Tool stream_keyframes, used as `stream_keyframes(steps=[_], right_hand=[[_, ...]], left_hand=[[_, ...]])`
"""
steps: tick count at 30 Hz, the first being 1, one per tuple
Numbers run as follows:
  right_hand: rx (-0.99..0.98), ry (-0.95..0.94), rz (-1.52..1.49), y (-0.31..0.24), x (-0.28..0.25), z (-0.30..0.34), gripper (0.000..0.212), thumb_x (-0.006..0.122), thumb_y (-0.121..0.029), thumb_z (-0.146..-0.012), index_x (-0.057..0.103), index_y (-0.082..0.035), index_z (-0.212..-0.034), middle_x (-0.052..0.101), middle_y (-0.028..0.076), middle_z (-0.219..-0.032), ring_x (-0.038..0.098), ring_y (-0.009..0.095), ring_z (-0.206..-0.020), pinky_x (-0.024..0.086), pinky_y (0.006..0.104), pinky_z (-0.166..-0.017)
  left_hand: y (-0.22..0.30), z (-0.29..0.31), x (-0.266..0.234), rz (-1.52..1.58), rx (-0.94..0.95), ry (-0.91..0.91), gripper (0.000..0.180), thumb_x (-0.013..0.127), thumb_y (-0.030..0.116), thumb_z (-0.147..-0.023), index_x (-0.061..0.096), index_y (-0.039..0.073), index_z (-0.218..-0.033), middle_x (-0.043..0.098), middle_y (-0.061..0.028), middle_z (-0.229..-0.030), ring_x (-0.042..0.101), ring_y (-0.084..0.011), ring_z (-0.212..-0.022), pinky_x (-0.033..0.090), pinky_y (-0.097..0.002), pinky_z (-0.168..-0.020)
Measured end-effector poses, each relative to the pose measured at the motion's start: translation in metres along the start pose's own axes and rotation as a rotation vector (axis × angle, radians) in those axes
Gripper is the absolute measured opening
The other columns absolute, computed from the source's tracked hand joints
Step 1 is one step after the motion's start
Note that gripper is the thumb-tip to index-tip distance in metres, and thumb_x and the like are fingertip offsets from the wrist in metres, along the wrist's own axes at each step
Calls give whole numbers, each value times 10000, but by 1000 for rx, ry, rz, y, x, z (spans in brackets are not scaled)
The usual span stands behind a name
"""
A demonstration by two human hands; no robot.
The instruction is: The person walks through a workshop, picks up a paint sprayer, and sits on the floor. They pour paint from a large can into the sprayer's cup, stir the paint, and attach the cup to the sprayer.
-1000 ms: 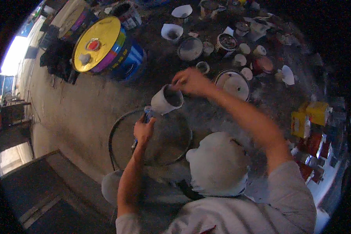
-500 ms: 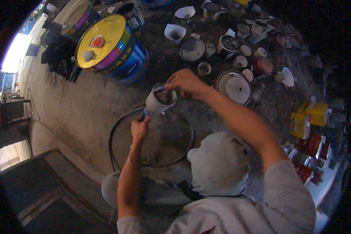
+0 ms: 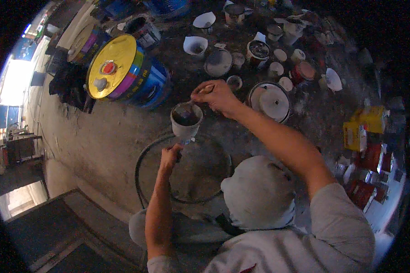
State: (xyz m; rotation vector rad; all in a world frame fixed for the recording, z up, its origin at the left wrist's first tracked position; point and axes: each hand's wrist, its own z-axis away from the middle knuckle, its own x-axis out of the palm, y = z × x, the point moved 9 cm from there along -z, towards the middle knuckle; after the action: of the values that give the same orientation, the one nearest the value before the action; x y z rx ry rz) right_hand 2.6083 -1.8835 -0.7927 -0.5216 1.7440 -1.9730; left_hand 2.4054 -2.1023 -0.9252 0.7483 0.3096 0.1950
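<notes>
My left hand (image 3: 169, 156) is closed around the grip of what looks like a spray gun, mostly hidden by the fingers. Above that hand stands its pale cup (image 3: 185, 129), mouth facing up, with dark liquid inside. My right hand (image 3: 217, 98) pinches a thin stick (image 3: 187, 107) that reaches over the far rim into the cup. Where the stick ends in the liquid is hidden. Just beyond the right hand a small round cup (image 3: 234, 82) stands on the floor.
A large yellow-topped blue drum (image 3: 118, 68) stands far left. Paint cans (image 3: 258, 50) and white paper cones (image 3: 195, 45) crowd the far floor. A round lidded can (image 3: 271, 101) sits under my right forearm. A dark hose (image 3: 140, 170) loops below the cup. Yellow tins (image 3: 356, 135) stand at right.
My left hand and the cup have tilted more upright, the hand shifting right. My right hand stays at the rim, and the stick now leans further left into the cup.
</notes>
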Motion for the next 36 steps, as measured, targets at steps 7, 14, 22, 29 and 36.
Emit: stream_keyframes(steps=[7,14,22,29,36], right_hand=[[38,-210,188,-14,23,-4,196,776,-151,-750,727,4,-861,719,125,-842,664,182,-699,512,318,-651],[-288,-100,442,-28,19,-6,262,795,-285,-704,732,-45,-789,728,126,-835,694,232,-706,544,367,-662],[250,-305,194,-24,-20,-14,267,768,-184,-741,709,29,-890,730,120,-819,682,168,-699,518,326,-627],[-127,-391,527,-9,29,4,277,759,-198,-757,698,37,-890,719,169,-865,694,222,-801,536,384,-748],[-69,88,42,-5,-3,-2,293,780,-280,-749,734,-53,-929,727,124,-842,684,264,-655,542,373,-652]], left_hand=[[4,-3,7,-30,-8,-96,277,662,302,-806,633,27,-792,542,-33,-643,486,-140,-545,387,-310,-520],[4,-2,14,-46,-45,-122,299,680,301,-793,603,12,-775,559,-57,-670,519,-159,-573,408,-311,-528],[3,0,14,-119,-30,-129,342,678,320,-798,674,-12,-880,580,-61,-680,519,-163,-541,426,-332,-543],[21,-9,0,-364,182,170,476,687,352,-789,711,-19,-1085,588,-65,-657,545,-153,-576,447,-318,-583],[32,7,-12,-246,79,166,441,693,280,-811,701,-12,-1142,571,-52,-631,531,-137,-564,436,-304,-556]])
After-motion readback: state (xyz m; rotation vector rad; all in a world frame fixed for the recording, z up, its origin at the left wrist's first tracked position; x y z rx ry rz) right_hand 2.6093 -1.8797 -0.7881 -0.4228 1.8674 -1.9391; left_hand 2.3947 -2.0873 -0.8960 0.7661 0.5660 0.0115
